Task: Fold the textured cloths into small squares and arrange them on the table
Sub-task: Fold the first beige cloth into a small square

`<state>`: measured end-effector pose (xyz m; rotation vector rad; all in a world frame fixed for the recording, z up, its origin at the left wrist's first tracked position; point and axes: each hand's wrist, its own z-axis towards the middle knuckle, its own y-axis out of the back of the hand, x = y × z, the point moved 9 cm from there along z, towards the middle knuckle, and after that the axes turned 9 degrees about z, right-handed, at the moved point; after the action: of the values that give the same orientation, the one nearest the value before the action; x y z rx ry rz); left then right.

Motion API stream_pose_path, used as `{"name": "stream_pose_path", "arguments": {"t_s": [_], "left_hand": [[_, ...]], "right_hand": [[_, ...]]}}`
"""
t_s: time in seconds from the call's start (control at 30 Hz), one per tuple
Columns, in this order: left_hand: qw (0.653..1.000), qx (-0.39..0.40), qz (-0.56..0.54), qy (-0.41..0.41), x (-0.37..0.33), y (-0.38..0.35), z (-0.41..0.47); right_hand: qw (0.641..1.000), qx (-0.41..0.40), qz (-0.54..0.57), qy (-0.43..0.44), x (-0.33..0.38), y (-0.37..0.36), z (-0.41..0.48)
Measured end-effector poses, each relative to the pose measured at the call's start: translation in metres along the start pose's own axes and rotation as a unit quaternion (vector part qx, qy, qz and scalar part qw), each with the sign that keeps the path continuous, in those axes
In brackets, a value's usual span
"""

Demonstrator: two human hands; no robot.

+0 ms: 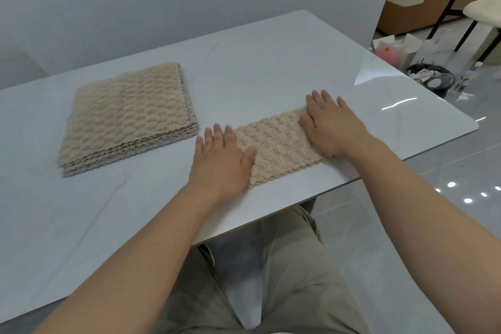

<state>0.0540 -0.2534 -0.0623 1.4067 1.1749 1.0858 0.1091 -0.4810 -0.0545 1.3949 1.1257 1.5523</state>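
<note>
Two bare hands lie flat on one beige textured cloth (273, 144), which is folded into a long strip near the front edge of the table (271, 62). The left hand (221, 158) presses the strip's left end with straight, slightly spread fingers; its thumb rests on the fabric. The right hand (332, 125) presses the right end in the same way, fingers extended and spread. Neither hand curls round anything.

Surface: a glossy white tabletop with rounded corners, reflecting light at its right side. A plain pale wall stands behind it. The floor (433, 211) is shiny grey tile.

One stack of unfolded cloths (127, 114) lies to the left of the strip, apart from it; beige and grey scalloped edges show at its side. The layer count cannot be determined.

Beyond the right table corner, one black bin (431, 81) stands on the floor with cartons and a pink round object (389, 54) nearby. Khaki trousers (284, 279) show below the table edge.
</note>
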Motion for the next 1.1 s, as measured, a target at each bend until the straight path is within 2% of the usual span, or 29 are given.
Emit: {"name": "stream_pose_path", "arguments": {"t_s": [0.1,0.2,0.4,0.77,0.97,1.03,1.1], "left_hand": [[0.996,-0.073,-0.017,-0.046,-0.033,0.026,0.015],[0.995,-0.066,-0.026,-0.077,-0.054,0.018,0.029],[0.996,-0.034,-0.021,-0.079,-0.042,-0.007,0.029],[0.998,-0.03,-0.029,-0.037,-0.004,-0.016,0.01],[1.0,0.007,-0.004,-0.018,0.009,-0.018,0.003],[1.0,0.006,0.016,-0.026,0.005,-0.009,0.004],[0.997,-0.01,0.024,-0.073,-0.009,0.007,0.007]], "right_hand": [[0.995,-0.003,0.014,0.1,0.047,0.001,-0.008],[0.988,0.041,0.029,0.143,0.069,-0.021,-0.016],[0.993,0.053,0.029,0.099,0.046,-0.032,-0.012],[0.999,0.031,0.027,-0.026,-0.01,-0.017,0.008],[0.996,0.033,0.031,-0.077,-0.026,-0.013,0.013],[0.996,0.022,0.034,-0.079,-0.024,-0.008,0.014],[0.996,-0.016,0.028,-0.085,-0.023,0.003,0.014]]}}
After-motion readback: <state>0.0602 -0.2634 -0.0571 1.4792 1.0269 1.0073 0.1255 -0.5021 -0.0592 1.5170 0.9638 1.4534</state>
